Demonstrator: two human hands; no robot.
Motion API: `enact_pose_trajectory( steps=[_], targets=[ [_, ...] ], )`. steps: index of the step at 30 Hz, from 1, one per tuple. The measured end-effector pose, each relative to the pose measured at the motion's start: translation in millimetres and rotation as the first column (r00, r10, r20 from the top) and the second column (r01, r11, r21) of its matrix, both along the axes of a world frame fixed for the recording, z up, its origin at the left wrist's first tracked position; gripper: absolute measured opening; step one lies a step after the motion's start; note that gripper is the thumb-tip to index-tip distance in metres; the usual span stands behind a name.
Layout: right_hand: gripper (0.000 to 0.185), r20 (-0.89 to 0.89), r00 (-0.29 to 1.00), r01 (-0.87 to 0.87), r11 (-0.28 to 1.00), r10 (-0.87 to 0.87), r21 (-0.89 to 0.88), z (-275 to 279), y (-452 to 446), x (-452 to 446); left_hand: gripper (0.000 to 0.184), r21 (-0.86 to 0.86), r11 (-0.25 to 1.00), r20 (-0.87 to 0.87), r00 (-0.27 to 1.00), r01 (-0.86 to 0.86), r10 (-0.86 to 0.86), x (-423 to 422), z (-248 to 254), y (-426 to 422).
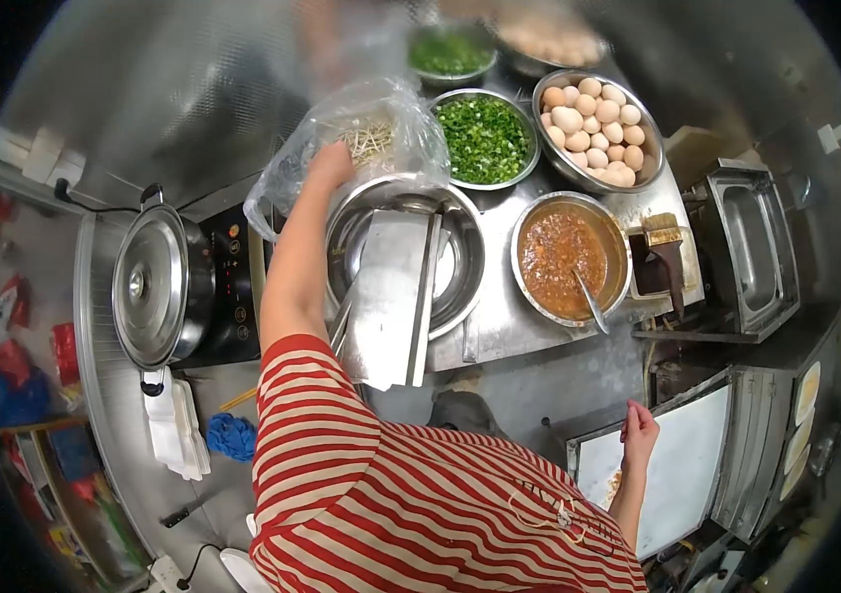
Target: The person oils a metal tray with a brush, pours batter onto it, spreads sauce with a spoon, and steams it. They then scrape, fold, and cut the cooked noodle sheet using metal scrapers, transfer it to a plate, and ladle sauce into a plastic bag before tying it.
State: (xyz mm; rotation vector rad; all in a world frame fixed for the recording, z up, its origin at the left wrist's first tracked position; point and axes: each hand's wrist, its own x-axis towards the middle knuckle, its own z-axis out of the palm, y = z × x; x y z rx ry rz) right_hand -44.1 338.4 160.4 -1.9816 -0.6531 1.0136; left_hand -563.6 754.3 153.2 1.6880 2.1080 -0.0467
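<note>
My left hand (334,164) reaches into the mouth of a clear plastic bag (420,124), its fingers closed at the edge of the pale bean sprouts (369,141) inside. Below the bag stands a wide steel bowl (473,252), with a flat metal sheet (381,296) lying across it. On the other side, my right hand (641,431) hangs over a white flat surface (677,465) in a metal frame. Its fingers are curled, and whatever they may hold is hidden. A small brownish patch (614,484) shows on that surface beside the wrist.
Nearby stand bowls of chopped green onions (485,138), eggs (593,124) and reddish-brown sauce (559,252) with a spoon (590,301). A brush (663,237) rests in a square container. A lidded pot (149,287) sits on an induction cooker (233,282) at left.
</note>
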Motion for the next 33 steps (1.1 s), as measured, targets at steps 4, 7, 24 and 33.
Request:
enact_pose_trajectory(
  steps=[4, 7, 24, 33],
  targets=[
    [0.020, 0.010, 1.000, -0.009, 1.000, 0.010, -0.030, 0, 7, 4, 0.037, 0.236, 0.964, -0.176, 0.981, 0.125, -0.085, 4, -34, 9],
    [0.020, 0.033, 0.999, -0.009, 1.000, 0.009, 0.004, 2, 14, 1, 0.059, 0.377, 0.913, -0.095, 0.987, 0.154, -0.128, 8, -43, 15],
    [0.019, 0.112, 0.991, -0.070, 0.996, 0.075, -0.052, 1, 11, -7, 0.021, 0.323, 0.946, -0.075, 0.996, -0.024, 0.050, 19, -46, 76],
    [0.021, 0.157, 0.982, -0.099, 0.994, 0.104, -0.040, -10, -2, -4, 0.010, 0.133, 0.803, 0.817, 0.523, -0.581, 0.243, -11, -5, 23]
  ],
)
